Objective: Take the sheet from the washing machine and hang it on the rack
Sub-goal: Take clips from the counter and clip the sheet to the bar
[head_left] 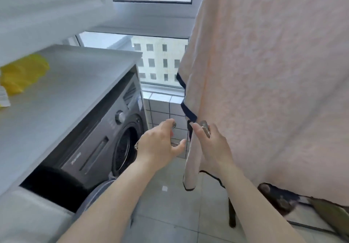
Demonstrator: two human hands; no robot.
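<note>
Head view shows one pale pink sheet (273, 82) with a dark blue border, hanging down on the right side and filling most of that half of the picture. What it hangs on is above the top edge and cannot be seen. Its lower edge ends a little above the floor (166, 205), and one narrow corner strip hangs lower, beside the right forearm.

Two bare hands reach forward in the middle. The right hand (211, 144) is at the left edge of the sheet, just under the dark border; its thumb and forefinger are bent together at the border and it seems to pinch the cloth there, with the sheet hanging directly above and behind this hand. The left hand (160, 140) is just beside it, to the left, apart from the sheet. Its fingers are loosely curled, and whether it holds something cannot be told because of blur.

One dark grey washing machine (105, 135) stands on the left under a white countertop (71, 84); its round door faces the hands. One yellow object (22, 72), blurred, lies at the left edge of the countertop. Behind is one window (156, 57) with a building outside, and white tiles under it.
</note>
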